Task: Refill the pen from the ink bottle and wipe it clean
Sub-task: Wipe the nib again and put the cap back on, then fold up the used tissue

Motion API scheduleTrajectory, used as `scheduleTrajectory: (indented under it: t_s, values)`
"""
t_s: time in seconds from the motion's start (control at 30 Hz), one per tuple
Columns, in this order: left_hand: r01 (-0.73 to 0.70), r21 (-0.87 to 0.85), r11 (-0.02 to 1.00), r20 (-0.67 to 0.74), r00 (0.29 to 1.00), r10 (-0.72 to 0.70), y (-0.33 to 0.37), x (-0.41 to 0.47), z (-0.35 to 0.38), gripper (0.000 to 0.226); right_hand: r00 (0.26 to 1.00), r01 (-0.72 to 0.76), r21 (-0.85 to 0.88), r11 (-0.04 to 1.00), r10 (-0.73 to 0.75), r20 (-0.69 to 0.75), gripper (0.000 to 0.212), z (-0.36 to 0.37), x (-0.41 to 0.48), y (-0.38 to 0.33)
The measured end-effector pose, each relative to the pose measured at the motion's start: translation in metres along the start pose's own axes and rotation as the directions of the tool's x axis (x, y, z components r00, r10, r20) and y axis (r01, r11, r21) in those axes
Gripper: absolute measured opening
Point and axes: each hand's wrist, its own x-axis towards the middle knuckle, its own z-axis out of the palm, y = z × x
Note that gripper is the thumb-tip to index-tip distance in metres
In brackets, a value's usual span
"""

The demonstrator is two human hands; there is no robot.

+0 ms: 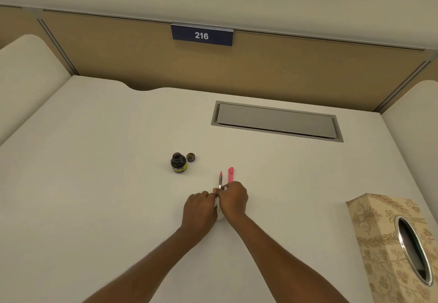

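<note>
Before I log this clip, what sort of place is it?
Probably a numbered study carrel or office cubicle: a tan partition, a sign reading 216, and a cable hatch set into the desk.

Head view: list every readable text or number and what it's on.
"216": white digits on the dark blue plate at the top of the partition.
Ink bottle: the yellow label has print, too small to read.
Tissue box: ornamental pattern only, no words visible.
Pen, pink cap: no readable marking.
</note>
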Motion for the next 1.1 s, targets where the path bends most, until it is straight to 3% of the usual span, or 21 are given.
scheduleTrajectory:
  t_s: [0.23, 0.4, 0.53, 0.63, 0.73, 0.87, 0.97, 1.1]
  values:
    - [0.000, -0.010, 1.000, 0.050, 0.999, 0.000, -0.007, 0.002, 0.004, 0.023, 0.999, -0.035, 0.002, 0.999, 0.035, -0.037, 0.030, 0.002, -0.001, 0.000]
    - [-0.030, -0.055, 0.998, -0.006, 1.000, 0.030, -0.006, 0.000, -0.001, 0.011, 0.998, -0.004, 0.060, 0.998, 0.007, -0.056, 0.023, -0.004, -0.004, 0.003]
    - [-0.074, -0.096, 0.993, -0.084, 0.994, 0.066, -0.003, 0.000, -0.013, 0.011, 0.999, 0.035, 0.270, 0.962, -0.033, -0.012, 0.021, -0.012, -0.009, 0.007]
    - [-0.039, -0.132, 0.990, -0.117, 0.993, 0.023, -0.002, 0.001, -0.020, 0.020, 0.994, 0.001, 0.524, 0.851, -0.057, 0.089, 0.028, -0.021, -0.018, 0.009]
    - [-0.031, -0.192, 0.981, -0.148, 0.989, 0.002, 0.001, 0.002, -0.027, 0.033, 0.982, 0.012, 0.644, 0.765, -0.132, 0.138, 0.041, -0.030, -0.029, 0.011]
    - [-0.077, -0.196, 0.978, -0.148, 0.988, 0.048, 0.010, 0.002, -0.038, 0.006, 0.972, 0.108, 0.640, 0.761, -0.215, 0.091, 0.036, -0.041, -0.041, 0.018]
    - [-0.156, -0.164, 0.974, -0.182, 0.975, 0.126, 0.019, 0.000, -0.039, 0.007, 0.979, 0.145, 0.639, 0.755, -0.202, 0.016, 0.028, -0.052, -0.048, 0.022]
    - [-0.251, -0.153, 0.956, -0.266, 0.942, 0.204, 0.040, -0.006, -0.043, 0.027, 0.985, 0.156, 0.682, 0.714, -0.165, -0.052, 0.021, -0.073, -0.059, 0.030]
